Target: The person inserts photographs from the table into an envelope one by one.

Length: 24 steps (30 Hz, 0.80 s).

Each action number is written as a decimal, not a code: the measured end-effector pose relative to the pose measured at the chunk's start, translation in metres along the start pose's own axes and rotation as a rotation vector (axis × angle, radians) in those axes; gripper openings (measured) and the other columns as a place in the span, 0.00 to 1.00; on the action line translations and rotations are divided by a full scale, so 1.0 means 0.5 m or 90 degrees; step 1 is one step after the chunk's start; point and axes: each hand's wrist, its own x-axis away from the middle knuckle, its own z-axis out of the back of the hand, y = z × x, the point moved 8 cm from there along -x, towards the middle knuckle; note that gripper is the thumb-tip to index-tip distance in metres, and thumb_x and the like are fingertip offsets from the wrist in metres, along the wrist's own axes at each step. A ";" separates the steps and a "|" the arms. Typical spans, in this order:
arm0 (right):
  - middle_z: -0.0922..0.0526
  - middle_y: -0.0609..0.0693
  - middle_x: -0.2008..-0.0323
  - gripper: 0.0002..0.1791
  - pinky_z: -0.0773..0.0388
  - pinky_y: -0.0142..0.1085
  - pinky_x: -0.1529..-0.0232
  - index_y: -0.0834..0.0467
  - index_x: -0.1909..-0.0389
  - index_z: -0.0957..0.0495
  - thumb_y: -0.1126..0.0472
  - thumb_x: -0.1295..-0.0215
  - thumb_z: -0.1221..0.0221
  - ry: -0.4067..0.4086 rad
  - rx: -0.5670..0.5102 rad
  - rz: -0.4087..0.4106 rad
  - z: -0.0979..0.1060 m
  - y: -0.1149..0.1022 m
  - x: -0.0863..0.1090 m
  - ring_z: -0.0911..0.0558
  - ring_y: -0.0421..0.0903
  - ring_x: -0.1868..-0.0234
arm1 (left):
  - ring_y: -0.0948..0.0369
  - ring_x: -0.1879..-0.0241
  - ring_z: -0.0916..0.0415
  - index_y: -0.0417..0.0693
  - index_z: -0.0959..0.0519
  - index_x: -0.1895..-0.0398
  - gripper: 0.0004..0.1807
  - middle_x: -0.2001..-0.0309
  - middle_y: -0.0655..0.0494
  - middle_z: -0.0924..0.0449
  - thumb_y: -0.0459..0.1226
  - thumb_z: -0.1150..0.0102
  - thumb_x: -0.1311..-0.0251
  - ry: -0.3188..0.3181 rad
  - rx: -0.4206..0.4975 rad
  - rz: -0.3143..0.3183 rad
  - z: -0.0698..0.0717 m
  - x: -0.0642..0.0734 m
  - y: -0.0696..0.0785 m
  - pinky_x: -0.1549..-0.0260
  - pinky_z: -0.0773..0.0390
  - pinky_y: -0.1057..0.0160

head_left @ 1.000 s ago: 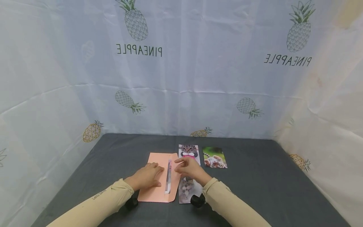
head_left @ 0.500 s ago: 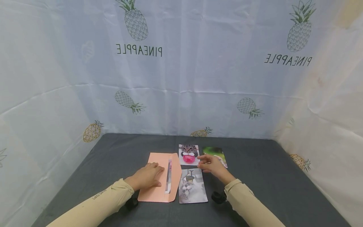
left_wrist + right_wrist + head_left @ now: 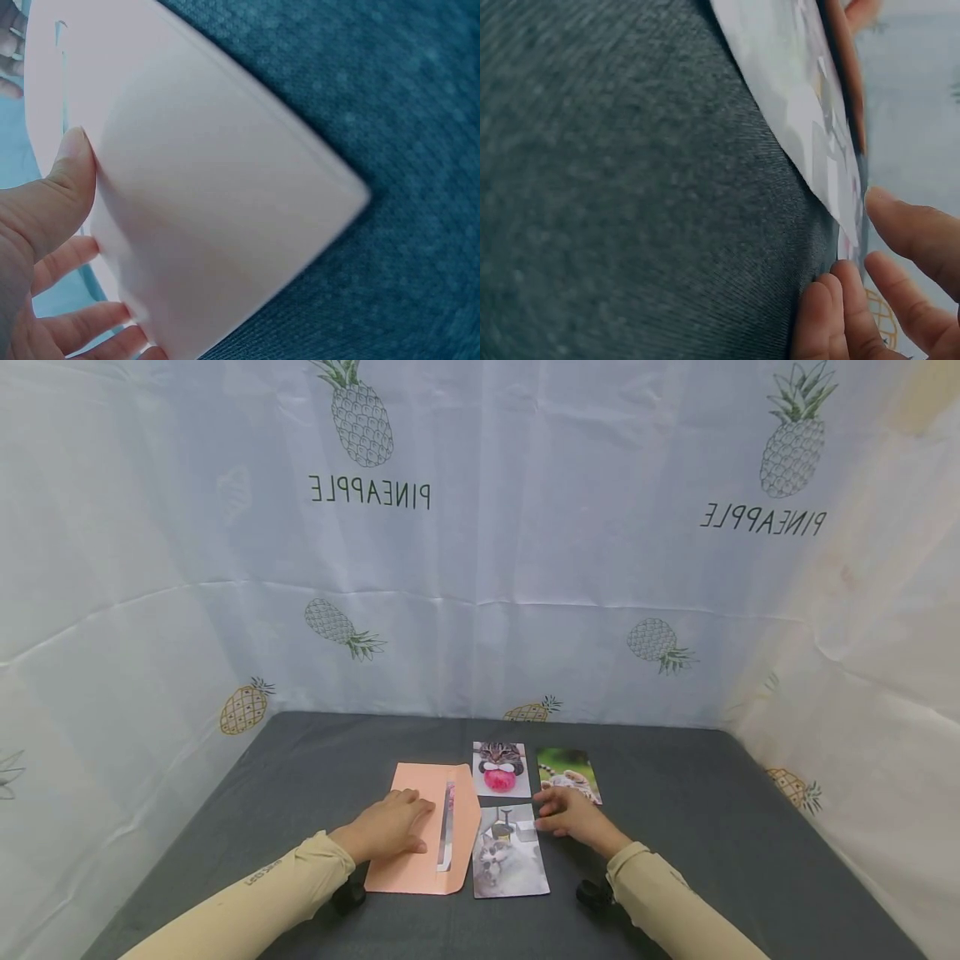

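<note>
Peach envelope (image 3: 430, 827), head view: one, flat on the grey cloth-covered worktop (image 3: 675, 843), left of centre, well in from the far left corner; its flap (image 3: 467, 831) lies open to the right, with a strip of print (image 3: 446, 835) showing beside it. Kitten print (image 3: 507, 852): one, against or just beside the flap, cannot tell which. Striped-cat print (image 3: 498, 770): one, nearer the worktop's far edge. Green-backed print (image 3: 567, 768): one, to its right, on the side of the far right corner, lower part partly covered. Left hand (image 3: 384, 827): resting on the envelope. Right hand (image 3: 573, 818): at the kitten print's right edge, near its far corner.

Left wrist view: left thumb (image 3: 71, 169) on the envelope face, fingers spread, nothing pinched. Handling note, by judgement: light, even pressure should stop the paper skidding without buckling it.

Right wrist view: right thumb (image 3: 915, 229) and fingers apart, nothing pinched; contact with the print cannot be told. Handling note, by judgement: raise the corner with one fingertip beneath, then close the thumb on the margin; a flat, low lift should avoid creases.
</note>
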 end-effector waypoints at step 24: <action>0.25 0.52 0.68 0.26 0.29 0.35 0.71 0.61 0.54 0.22 0.72 0.58 0.26 0.059 0.101 -0.051 -0.019 -0.005 0.001 0.28 0.45 0.67 | 0.44 0.39 0.32 0.46 0.25 0.40 0.33 0.38 0.41 0.30 0.47 0.29 0.50 0.003 -0.006 -0.008 -0.002 -0.002 -0.001 0.42 0.29 0.43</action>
